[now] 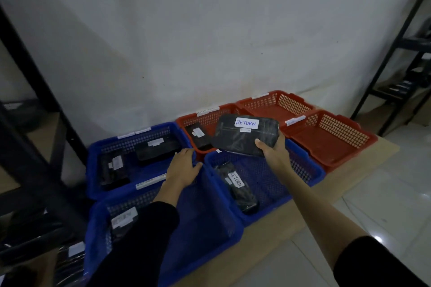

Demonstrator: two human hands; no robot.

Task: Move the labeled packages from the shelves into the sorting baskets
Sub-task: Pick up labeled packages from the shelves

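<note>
Blue sorting basket [300, 170], holding one "RETURN" package [238, 187], is lying beneath the black "RETURN"-labeled package [245, 135]. Right hand [271, 150] is gripping that package above the basket, fingers clamped on its near edge. Left hand [184, 165], fingers apart, is resting left of the basket.

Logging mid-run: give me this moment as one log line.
right hand grips RETURN package above blue basket | another RETURN package inside | left hand rests on basket rim | red baskets beyond
</note>
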